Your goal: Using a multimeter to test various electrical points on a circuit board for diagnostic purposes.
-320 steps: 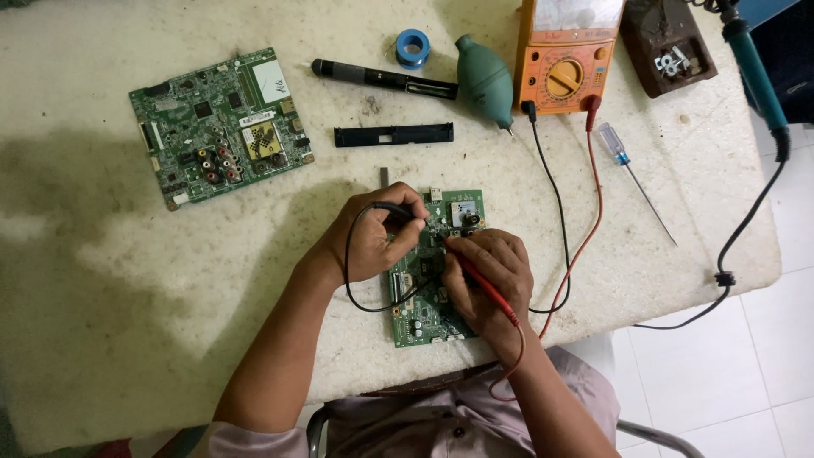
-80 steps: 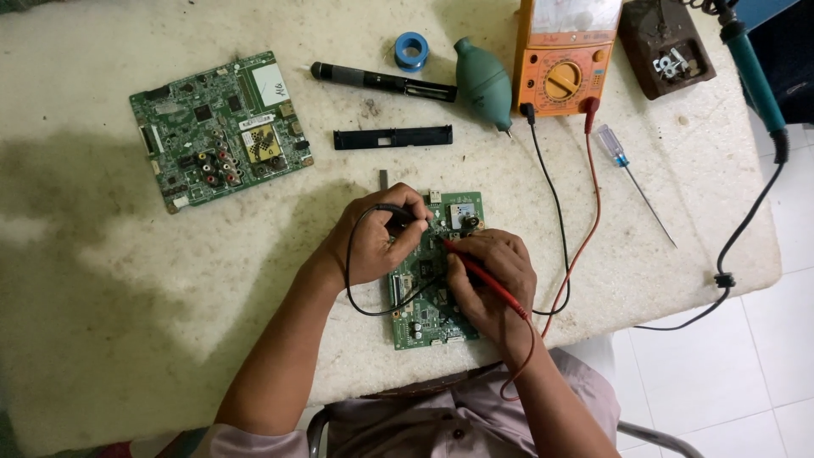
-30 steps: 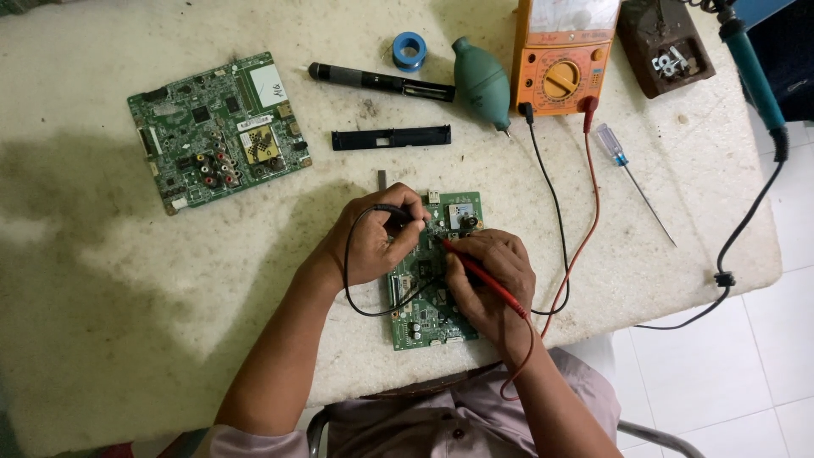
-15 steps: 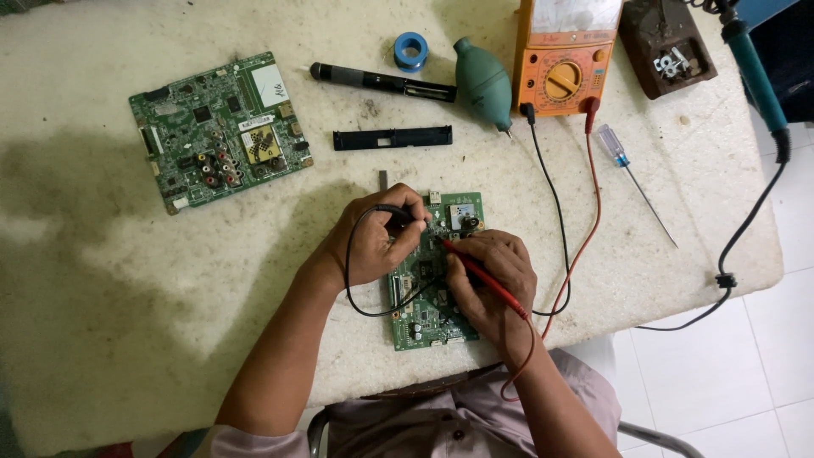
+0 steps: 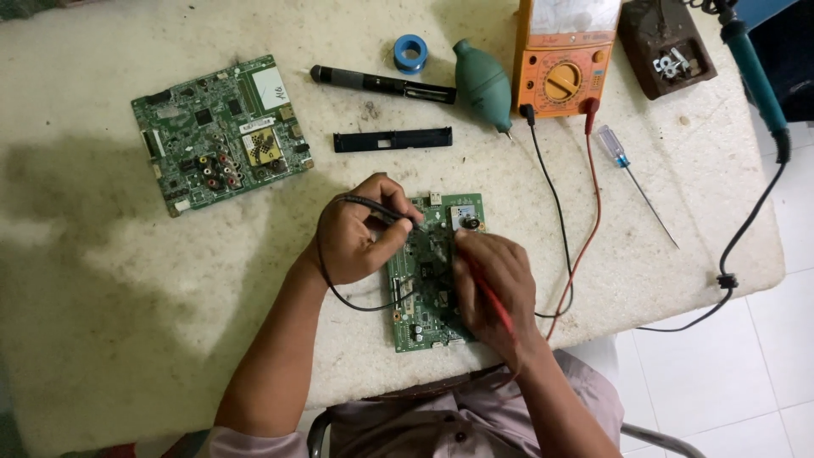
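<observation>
Probing the small green circuit board (image 5: 428,280), lying at the near edge of the pale stone surface (image 5: 102,322): tips should sit steady on single contacts, no bridging. Left hand (image 5: 356,237) is pinched closed on the thin black test probe (image 5: 386,212), tip down on the board. Right hand (image 5: 492,284) is curled closed around the red test probe (image 5: 494,305), resting on the board's right half.
</observation>
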